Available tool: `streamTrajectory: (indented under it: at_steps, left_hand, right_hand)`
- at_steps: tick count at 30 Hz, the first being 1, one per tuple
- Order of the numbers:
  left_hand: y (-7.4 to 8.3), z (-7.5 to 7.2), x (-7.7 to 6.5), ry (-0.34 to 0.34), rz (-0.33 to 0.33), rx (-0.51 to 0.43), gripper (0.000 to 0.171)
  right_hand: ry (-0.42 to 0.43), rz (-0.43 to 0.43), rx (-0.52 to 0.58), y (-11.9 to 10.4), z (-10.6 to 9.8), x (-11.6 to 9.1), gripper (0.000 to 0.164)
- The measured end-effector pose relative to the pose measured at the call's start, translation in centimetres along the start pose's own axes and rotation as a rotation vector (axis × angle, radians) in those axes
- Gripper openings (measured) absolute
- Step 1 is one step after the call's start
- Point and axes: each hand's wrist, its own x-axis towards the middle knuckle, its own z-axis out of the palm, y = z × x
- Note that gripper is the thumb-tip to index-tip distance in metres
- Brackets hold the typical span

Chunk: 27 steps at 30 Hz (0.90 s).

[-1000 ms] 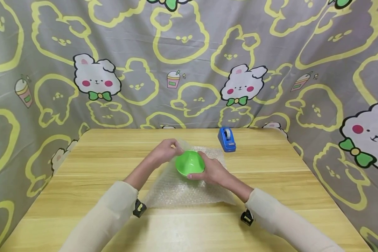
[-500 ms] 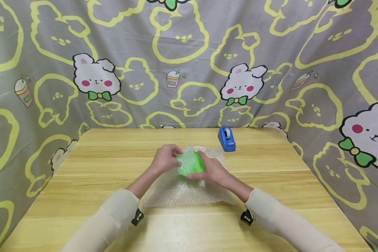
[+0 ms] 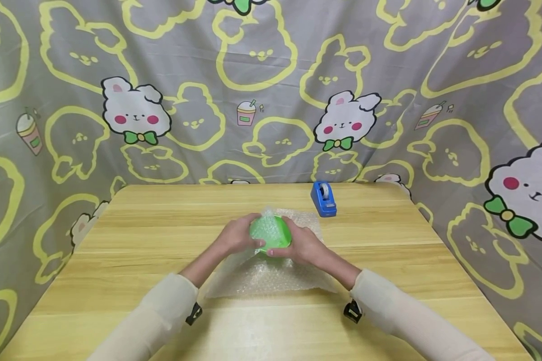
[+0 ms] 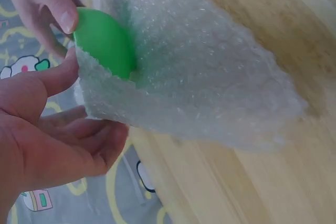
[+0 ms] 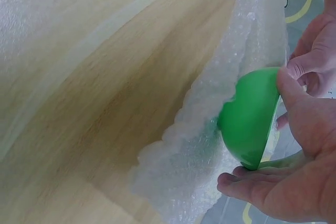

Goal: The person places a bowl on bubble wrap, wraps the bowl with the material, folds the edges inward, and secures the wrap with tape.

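A green bowl (image 3: 284, 231) is held up over a sheet of bubble wrap (image 3: 289, 279) in the head view, its opening toward the person. My right hand (image 3: 303, 244) grips the bowl's right side, thumb at the near rim. My left hand (image 3: 240, 233) holds a flap of the wrap folded over the bowl's left part and mouth. In the left wrist view, the thumb presses the wrap's edge at the rim of the bowl (image 4: 107, 43). The right wrist view shows the bowl's outside (image 5: 252, 116) bare between right thumb and fingers, with wrap behind it.
A blue tape dispenser (image 3: 323, 199) with a roll of tape stands at the back right of the wooden table (image 3: 388, 240). A grey curtain (image 3: 271, 100) with yellow outlines and white rabbits hangs behind and at both sides.
My left hand has brought the wrap's flap over the bowl's mouth from the left and now presses it at the rim. The right hand keeps its grip on the bowl.
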Motion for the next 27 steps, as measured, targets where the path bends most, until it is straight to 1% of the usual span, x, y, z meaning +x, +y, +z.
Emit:
streamTrajectory:
  at_steps: [5,12,21,27]
  left_hand:
    - [0.18,-0.08,-0.43,-0.038,0.033,0.038,0.083]
    - [-0.27,-0.02,-0.39,-0.056,0.078,0.057,0.086]
    - [-0.51,-0.13,-0.32,-0.139,0.091,0.074,0.087]
    - [-0.57,-0.28,-0.37,-0.177,0.107,0.098,0.085]
  right_hand:
    - [0.006,-0.008,0.006,-0.01,0.02,-0.04,0.103]
    - [0.009,-0.009,0.010,-0.04,0.15,-0.19,0.105]
    - [0.010,-0.011,0.016,-0.07,0.04,-0.20,0.104]
    - [0.006,-0.018,0.029,0.02,0.19,-0.16,0.106]
